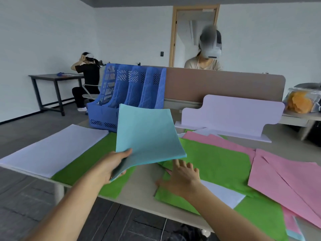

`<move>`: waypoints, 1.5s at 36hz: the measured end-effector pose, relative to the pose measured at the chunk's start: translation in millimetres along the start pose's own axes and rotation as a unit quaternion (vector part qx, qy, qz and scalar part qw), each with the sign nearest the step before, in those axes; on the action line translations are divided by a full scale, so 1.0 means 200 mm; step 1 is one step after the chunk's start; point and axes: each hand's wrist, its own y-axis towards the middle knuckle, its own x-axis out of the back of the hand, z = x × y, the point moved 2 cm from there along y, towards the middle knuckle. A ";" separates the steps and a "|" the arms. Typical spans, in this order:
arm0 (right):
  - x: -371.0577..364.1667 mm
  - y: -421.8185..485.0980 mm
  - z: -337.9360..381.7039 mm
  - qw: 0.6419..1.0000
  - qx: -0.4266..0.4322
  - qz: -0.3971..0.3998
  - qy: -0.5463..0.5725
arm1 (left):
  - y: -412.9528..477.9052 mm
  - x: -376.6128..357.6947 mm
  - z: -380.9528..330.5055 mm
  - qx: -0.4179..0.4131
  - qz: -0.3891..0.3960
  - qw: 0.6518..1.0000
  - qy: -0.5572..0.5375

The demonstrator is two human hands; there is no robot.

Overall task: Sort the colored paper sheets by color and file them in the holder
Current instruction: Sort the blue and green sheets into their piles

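Two bare forearms reach in over the table (139, 181). The left hand (112, 165) pinches the light blue sheets (149, 134) at their lower-left corner, thumb on top and fingers curled beneath. It holds them tilted above the table, in front of the blue file holder (128, 94). Thin, floppy paper, I'd say: light, apt to sag and fan apart, so a firm edge pinch suits it. The right hand (182, 178) lies flat, fingers spread, on a green sheet (217, 159) just beneath the blue sheets' near edge, with pink sheets (286, 174) alongside.
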 end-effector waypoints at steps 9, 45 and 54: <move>0.11 0.14 0.02 0.996 -0.079 0.039 -0.017 | -0.01 0.03 -0.01 0.012 0.014 0.997 -0.080; 0.39 0.21 -0.45 0.959 -0.171 -0.005 0.226 | -0.01 0.05 -0.01 0.050 0.028 0.998 -0.012; 0.46 0.15 -0.71 0.922 -0.163 -0.035 0.350 | -0.08 -0.05 -0.01 0.051 0.081 0.983 0.154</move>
